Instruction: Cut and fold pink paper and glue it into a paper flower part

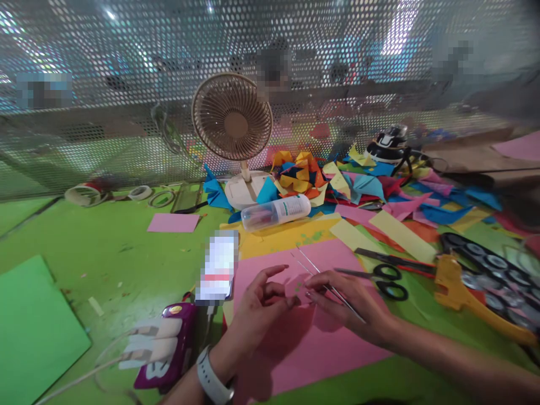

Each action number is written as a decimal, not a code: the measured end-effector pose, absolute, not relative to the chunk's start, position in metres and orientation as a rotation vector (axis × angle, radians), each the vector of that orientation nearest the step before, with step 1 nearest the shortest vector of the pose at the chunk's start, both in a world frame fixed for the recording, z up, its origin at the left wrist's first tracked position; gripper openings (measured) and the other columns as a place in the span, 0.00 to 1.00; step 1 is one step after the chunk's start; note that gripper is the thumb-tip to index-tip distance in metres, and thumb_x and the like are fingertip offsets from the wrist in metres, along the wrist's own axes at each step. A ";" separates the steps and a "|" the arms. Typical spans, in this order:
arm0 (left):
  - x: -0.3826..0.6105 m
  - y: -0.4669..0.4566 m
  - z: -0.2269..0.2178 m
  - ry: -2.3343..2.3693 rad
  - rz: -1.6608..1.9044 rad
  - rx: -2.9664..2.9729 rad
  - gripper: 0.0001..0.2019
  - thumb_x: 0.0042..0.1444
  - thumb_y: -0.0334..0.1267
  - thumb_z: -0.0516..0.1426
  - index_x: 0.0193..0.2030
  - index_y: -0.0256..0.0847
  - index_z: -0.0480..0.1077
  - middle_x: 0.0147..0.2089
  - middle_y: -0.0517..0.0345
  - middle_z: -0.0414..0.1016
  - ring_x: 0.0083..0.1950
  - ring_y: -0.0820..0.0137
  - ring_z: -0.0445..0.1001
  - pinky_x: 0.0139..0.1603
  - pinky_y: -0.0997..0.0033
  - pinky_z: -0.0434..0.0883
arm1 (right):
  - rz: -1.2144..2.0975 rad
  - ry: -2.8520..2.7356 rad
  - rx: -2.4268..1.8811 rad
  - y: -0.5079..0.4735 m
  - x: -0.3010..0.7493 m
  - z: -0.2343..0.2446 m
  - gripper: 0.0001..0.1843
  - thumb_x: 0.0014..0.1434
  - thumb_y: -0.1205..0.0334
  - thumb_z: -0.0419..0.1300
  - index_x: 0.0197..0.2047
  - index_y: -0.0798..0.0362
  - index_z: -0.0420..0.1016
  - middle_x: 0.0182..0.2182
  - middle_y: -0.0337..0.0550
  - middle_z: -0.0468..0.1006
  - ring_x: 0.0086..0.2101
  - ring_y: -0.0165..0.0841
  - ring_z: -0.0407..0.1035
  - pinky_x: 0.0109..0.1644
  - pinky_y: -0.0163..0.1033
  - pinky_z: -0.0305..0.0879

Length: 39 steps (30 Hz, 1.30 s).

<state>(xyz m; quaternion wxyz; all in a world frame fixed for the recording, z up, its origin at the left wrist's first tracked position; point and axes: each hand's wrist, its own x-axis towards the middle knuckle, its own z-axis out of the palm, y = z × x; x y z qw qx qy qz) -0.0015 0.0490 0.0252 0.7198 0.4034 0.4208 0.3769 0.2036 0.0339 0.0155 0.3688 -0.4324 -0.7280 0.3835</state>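
Observation:
Both my hands rest on a large pink paper sheet (320, 343) on the green table (126, 264). My left hand (257, 309), with a white watch on the wrist, pinches a tiny piece between thumb and forefinger, the other fingers raised. My right hand (350, 304) is closed around thin metal tweezers (324, 275), whose tips angle up and away across the pink sheet. The fingertips of both hands nearly meet over small green scraps (300, 284) on the paper.
Black-handled scissors (379, 278) lie right of my hands, with a yellow tape dispenser (464, 292) beyond. A phone (217, 267) and a purple power bank (169, 349) sit left. Farther back are a desk fan (233, 121), a clear bottle (276, 212), coloured paper scraps (379, 191) and tape rolls (84, 194).

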 end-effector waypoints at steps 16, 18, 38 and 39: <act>-0.002 0.050 0.027 0.968 0.804 0.912 0.28 0.44 0.34 0.66 0.54 0.43 0.65 0.27 0.67 0.69 0.31 0.75 0.70 0.34 0.75 0.61 | 1.005 -1.852 -1.103 0.034 0.204 0.014 0.09 0.62 0.59 0.55 0.46 0.48 0.70 0.41 0.41 0.77 0.41 0.33 0.72 0.43 0.36 0.67; -0.002 0.049 0.028 0.969 0.813 0.897 0.29 0.45 0.34 0.66 0.55 0.43 0.64 0.28 0.66 0.70 0.32 0.73 0.71 0.34 0.74 0.62 | 1.015 -1.850 -1.091 0.034 0.204 0.016 0.09 0.62 0.60 0.55 0.46 0.48 0.70 0.42 0.42 0.76 0.41 0.33 0.71 0.44 0.36 0.66; -0.001 0.050 0.028 0.994 0.937 0.835 0.31 0.42 0.36 0.68 0.53 0.42 0.65 0.31 0.66 0.68 0.33 0.74 0.72 0.37 0.72 0.72 | 1.053 -1.572 -1.064 0.044 0.204 0.012 0.13 0.61 0.56 0.56 0.48 0.50 0.67 0.42 0.45 0.75 0.44 0.35 0.71 0.49 0.43 0.67; -0.002 0.051 0.028 1.015 0.970 0.821 0.30 0.42 0.36 0.68 0.53 0.43 0.64 0.32 0.66 0.68 0.33 0.74 0.73 0.37 0.73 0.72 | 1.058 -1.528 -1.044 0.045 0.205 0.013 0.13 0.62 0.56 0.55 0.49 0.50 0.66 0.43 0.46 0.74 0.45 0.36 0.70 0.50 0.44 0.66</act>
